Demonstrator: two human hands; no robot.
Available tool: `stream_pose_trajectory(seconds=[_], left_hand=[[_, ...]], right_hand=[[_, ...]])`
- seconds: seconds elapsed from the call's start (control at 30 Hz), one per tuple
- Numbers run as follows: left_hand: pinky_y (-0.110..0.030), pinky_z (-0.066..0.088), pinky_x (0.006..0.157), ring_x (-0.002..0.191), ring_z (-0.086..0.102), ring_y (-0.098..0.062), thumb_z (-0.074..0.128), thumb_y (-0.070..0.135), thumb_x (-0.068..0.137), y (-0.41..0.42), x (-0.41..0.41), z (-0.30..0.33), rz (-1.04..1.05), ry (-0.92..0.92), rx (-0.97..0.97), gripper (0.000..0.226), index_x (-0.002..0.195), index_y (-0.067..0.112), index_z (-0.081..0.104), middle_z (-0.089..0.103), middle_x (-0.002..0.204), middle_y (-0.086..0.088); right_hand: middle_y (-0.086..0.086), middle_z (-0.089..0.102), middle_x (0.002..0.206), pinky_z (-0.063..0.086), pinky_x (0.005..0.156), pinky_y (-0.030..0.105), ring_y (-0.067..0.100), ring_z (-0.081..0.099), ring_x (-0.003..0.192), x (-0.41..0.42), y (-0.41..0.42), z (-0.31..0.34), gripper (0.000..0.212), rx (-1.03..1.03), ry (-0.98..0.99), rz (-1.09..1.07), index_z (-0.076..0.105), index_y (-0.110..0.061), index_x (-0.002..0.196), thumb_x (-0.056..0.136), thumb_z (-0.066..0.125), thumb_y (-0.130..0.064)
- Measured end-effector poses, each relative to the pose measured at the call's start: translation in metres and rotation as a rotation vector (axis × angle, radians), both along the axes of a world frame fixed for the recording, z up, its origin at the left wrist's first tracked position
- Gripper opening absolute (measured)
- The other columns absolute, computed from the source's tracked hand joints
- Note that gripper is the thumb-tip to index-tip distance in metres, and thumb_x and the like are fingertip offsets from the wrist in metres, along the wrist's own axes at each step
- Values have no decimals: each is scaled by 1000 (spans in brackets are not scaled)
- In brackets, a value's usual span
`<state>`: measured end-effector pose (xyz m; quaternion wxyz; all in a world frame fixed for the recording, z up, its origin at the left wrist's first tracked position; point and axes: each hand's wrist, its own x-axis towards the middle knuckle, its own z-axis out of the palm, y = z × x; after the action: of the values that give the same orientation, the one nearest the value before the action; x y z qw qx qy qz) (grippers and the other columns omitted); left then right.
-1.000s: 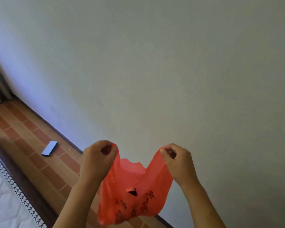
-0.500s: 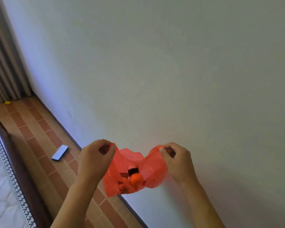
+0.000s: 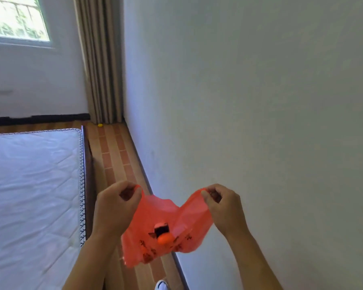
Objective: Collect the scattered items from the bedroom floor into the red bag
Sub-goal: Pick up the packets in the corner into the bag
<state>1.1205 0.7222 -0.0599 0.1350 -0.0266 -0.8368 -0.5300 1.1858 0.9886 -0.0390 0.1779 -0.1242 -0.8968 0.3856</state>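
Note:
I hold a thin red plastic bag (image 3: 182, 222) spread in front of me over the strip of floor between bed and wall. My left hand (image 3: 115, 204) pinches its left handle and my right hand (image 3: 222, 206) pinches its right handle. Through the plastic show an orange ball (image 3: 165, 239) and a small dark item (image 3: 161, 229) above it. Far down the floor, by the curtain, lies a small yellow item (image 3: 100, 125). No blue flat item is in view now.
A bare white mattress (image 3: 29, 185) on a dark wooden frame fills the left. A white wall (image 3: 260, 101) runs along the right. The brick-patterned floor strip (image 3: 115, 155) leads to beige curtains (image 3: 101, 59) and a window (image 3: 15, 17). A white shoe tip (image 3: 161, 285) shows at the bottom.
My view has swung left and up, so the bed, window and curtain now show. The blue flat item on the floor has left the view. Both hands keep their hold on the bag.

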Motion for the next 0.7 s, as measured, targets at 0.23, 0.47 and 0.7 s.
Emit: stream_pose_trajectory(seconds=[0.23, 0.47, 0.7], left_hand=[[-28, 54, 69, 74, 69, -2, 80, 13, 84, -3, -74, -13, 157, -49, -29, 14, 78, 25, 77, 73, 73, 15], [-17, 50, 65, 71, 70, -4, 80, 12, 85, 9, -136, -30, 225, -127, 1, 18, 78, 28, 78, 73, 71, 17], [-19, 53, 66, 71, 69, -6, 79, 8, 84, 6, -170, -61, 288, -198, -1, 24, 76, 30, 76, 73, 72, 16]], right_hand=[[-16, 68, 69, 50, 63, 14, 3, 66, 70, -123, 2, -22, 12, -40, -74, 162, 75, -27, 84, 95, 73, -24], [-17, 71, 71, 53, 65, 14, 2, 68, 73, -223, 10, -44, 11, -59, -109, 267, 76, -25, 85, 95, 72, -22], [-16, 72, 77, 53, 68, 16, 2, 68, 76, -295, 6, -80, 10, -55, -156, 322, 76, -26, 88, 96, 73, -30]])
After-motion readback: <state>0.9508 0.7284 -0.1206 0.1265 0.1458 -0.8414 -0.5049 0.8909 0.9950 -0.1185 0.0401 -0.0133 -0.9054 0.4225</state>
